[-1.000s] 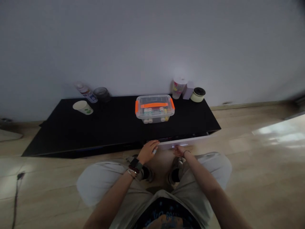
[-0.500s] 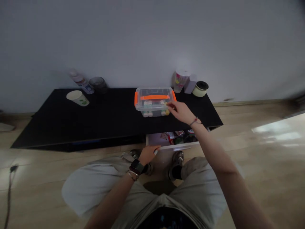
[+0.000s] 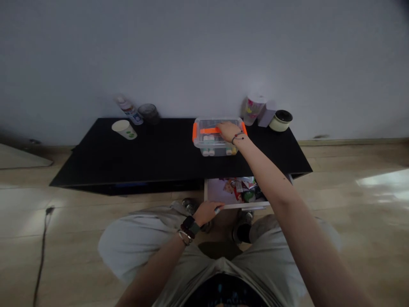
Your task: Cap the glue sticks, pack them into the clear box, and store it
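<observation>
A clear plastic box (image 3: 204, 143) with orange clips and an orange handle (image 3: 209, 130) stands on the black cabinet top (image 3: 153, 157); small white-capped bottles show inside. My right hand (image 3: 227, 131) is over the lid, its fingers closed on the right part of the handle. Below, a white drawer (image 3: 217, 192) stands pulled out, with colourful packets (image 3: 247, 192) in its right part. My left hand (image 3: 208, 212), wearing a watch, grips the drawer's front edge near its left corner.
A paper cup (image 3: 125, 129), a spray bottle (image 3: 129, 109) and a dark glass (image 3: 149, 113) stand on the left of the cabinet. A patterned cup (image 3: 254, 109), a pale box (image 3: 266, 115) and a cream pot (image 3: 281, 121) stand at the back right. A cable (image 3: 42, 256) lies on the floor.
My right hand has moved from the box's front right edge up onto the handle. The drawer is pulled out further, my left hand still at its front. The camera view has shifted.
</observation>
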`<state>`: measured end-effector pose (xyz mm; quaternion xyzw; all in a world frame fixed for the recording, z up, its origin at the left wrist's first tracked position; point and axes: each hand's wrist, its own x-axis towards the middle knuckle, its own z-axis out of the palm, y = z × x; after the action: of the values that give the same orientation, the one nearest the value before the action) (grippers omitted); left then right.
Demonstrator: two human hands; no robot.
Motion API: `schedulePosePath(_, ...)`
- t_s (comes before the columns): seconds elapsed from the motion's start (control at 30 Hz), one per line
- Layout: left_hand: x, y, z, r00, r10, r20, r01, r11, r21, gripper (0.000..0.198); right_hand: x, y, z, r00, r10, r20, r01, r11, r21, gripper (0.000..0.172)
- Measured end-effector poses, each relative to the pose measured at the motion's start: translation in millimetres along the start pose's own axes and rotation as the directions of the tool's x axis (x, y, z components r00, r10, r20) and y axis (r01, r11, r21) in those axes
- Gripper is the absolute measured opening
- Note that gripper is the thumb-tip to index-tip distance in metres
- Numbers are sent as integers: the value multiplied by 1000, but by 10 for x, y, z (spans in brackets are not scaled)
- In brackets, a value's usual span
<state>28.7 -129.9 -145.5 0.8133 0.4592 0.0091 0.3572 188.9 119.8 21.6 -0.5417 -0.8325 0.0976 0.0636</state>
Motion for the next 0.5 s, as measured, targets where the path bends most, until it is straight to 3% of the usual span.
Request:
schedulePosePath(0.13, -96, 43, 34, 999, 34, 42, -35, 999, 31, 36, 77, 29, 3, 999, -18, -32, 18, 1000, -5, 23)
schedulePosePath(0.23, -155, 59, 80, 996, 57, 66, -61, 996, 58, 34, -5, 19, -16, 996, -72, -52, 72, 997, -4, 34)
schedulePosePath(0.4, -236, 65, 169, 991, 104, 79, -109, 992, 60, 28, -441, -108, -199, 995, -104, 7, 104, 982, -160, 41)
schedulePosePath(0.5, -276, 77, 203, 990, 111, 84, -118, 990, 73, 27, -779, -173, -386, 994, -107, 35, 111, 981, -157, 41)
